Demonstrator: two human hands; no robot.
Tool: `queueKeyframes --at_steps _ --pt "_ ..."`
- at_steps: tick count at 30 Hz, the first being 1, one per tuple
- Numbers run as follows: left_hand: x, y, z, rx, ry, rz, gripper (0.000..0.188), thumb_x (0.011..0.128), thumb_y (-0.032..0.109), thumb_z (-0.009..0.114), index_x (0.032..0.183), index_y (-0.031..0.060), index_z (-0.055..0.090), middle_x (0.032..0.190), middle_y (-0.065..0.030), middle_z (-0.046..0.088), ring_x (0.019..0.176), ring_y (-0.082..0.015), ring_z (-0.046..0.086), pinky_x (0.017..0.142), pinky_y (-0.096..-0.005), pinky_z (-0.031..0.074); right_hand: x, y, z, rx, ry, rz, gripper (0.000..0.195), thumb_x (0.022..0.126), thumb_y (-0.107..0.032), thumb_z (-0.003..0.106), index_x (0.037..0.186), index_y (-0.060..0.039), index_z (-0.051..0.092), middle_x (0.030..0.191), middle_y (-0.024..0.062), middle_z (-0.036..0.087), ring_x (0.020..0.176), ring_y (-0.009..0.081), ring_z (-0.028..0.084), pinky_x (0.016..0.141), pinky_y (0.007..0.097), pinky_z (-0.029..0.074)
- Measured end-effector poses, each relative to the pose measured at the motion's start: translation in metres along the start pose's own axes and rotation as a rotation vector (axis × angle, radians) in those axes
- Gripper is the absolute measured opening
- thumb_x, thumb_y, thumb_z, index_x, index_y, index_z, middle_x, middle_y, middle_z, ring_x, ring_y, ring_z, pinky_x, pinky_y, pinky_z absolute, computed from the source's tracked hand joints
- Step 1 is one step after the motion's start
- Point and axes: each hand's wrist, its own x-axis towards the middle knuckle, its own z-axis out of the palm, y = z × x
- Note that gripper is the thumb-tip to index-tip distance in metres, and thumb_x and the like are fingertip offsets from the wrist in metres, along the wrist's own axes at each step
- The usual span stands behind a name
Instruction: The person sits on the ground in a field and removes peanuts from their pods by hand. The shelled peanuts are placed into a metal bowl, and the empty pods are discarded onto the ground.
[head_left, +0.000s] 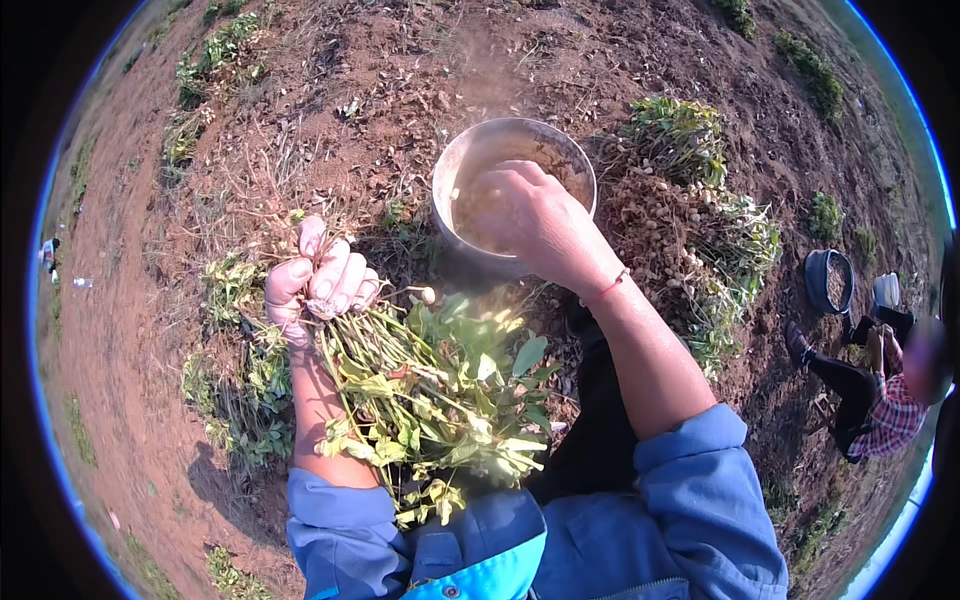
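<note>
My left hand (326, 274) is closed around the stems of a pulled bunch of peanut plants (427, 397). The roots stick up above the fist, while the leafy ends hang down towards my lap. One peanut pod (427, 295) dangles beside the stems. Over the mouth of a metal bucket (517, 127), my right hand (525, 206) reaches in with its fingers pointing down. The fingertips are blurred, so whether they hold anything is unclear. Some pale pods (455, 193) show inside the bucket.
To the right of the bucket lies a heap of peanut plants with pods (675, 232). More pulled plants (255, 375) lie at my left. Further right, a person (877, 390) sits near a dark bucket (829, 281) and a white container (886, 289). Dry reddish soil (135, 315) surrounds these.
</note>
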Motion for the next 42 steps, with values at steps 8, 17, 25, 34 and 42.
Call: queueKeyframes --at_steps 8,17,25,34,42 --pt "0.007 -0.005 -0.002 0.001 0.03 0.006 0.011 0.083 0.015 0.054 0.09 0.0122 0.046 0.062 0.0014 0.049 0.056 -0.0132 0.046 0.058 -0.0318 0.04 -0.006 -0.034 0.012 0.589 -0.599 0.113 0.026 0.086 -0.022 0.062 0.105 -0.0055 0.062 0.088 0.0064 0.066 0.085 0.0137 0.062 0.077 0.0295 0.049" --pt "0.01 -0.01 -0.002 0.003 0.034 -0.032 0.012 0.083 0.016 0.055 0.09 0.0123 0.047 0.061 0.0017 0.048 0.054 -0.0125 0.045 0.057 -0.0306 0.039 -0.014 -0.031 0.019 0.687 -0.38 0.14 0.011 0.086 -0.012 0.055 0.093 -0.0048 0.06 0.08 0.0006 0.06 0.073 0.0079 0.057 0.068 0.0244 0.048" --pt "0.014 -0.014 -0.002 -0.107 0.042 -0.014 0.01 0.082 0.016 0.053 0.088 0.011 0.047 0.061 0.0012 0.048 0.052 -0.0134 0.046 0.055 -0.0317 0.04 -0.016 -0.043 0.001 1.193 -0.404 0.331 0.012 0.089 -0.011 0.05 0.094 -0.0042 0.059 0.067 -0.0067 0.048 0.056 0.0036 0.043 0.051 0.0204 0.038" --pt "0.004 -0.008 -0.025 0.424 0.718 0.15 0.013 0.086 0.02 0.058 0.088 0.0078 0.056 0.066 -0.0007 0.054 0.057 -0.0132 0.052 0.058 -0.0295 0.046 0.004 0.027 -0.011 0.103 0.093 0.235 0.045 0.087 -0.034 0.058 0.117 -0.0009 0.054 0.104 0.0194 0.062 0.097 0.0331 0.059 0.087 0.04 0.046" --pt "0.026 -0.044 -0.002 0.53 0.65 0.1 0.068 0.078 -0.009 0.06 0.135 0.005 0.025 0.112 -0.0119 0.054 0.097 -0.0196 0.056 0.08 -0.0309 0.05 -0.017 -0.032 0.049 0.339 -0.305 0.229 0.064 0.075 -0.023 0.066 0.125 0.004 0.036 0.103 0.0288 0.057 0.1 0.0384 0.057 0.085 0.0436 0.046"
